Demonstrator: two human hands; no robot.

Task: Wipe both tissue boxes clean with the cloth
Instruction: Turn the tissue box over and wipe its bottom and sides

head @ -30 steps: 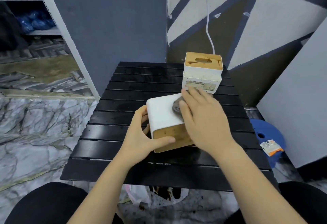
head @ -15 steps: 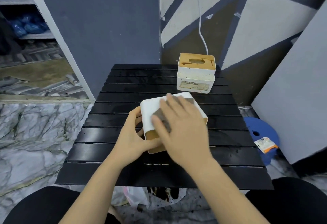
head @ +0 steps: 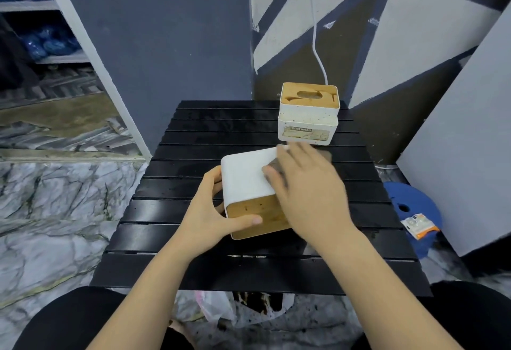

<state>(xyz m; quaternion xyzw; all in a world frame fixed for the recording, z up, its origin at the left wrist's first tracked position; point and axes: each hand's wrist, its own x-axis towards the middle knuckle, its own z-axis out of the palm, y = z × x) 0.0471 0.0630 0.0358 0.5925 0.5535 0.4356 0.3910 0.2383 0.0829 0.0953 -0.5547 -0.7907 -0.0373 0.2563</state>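
Tissue box lies on its side on the tabletop; the left hand grips its end. The right hand, blurred, seems flat, pressing the cloth on top. Better keep even pressure to the edges.

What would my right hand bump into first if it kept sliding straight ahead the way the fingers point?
Probably the upright tissue box at the table's far edge. The right hand presses the cloth on the tipped box, fingers pointing roughly toward it; the gap looks small, though depth is unclear.
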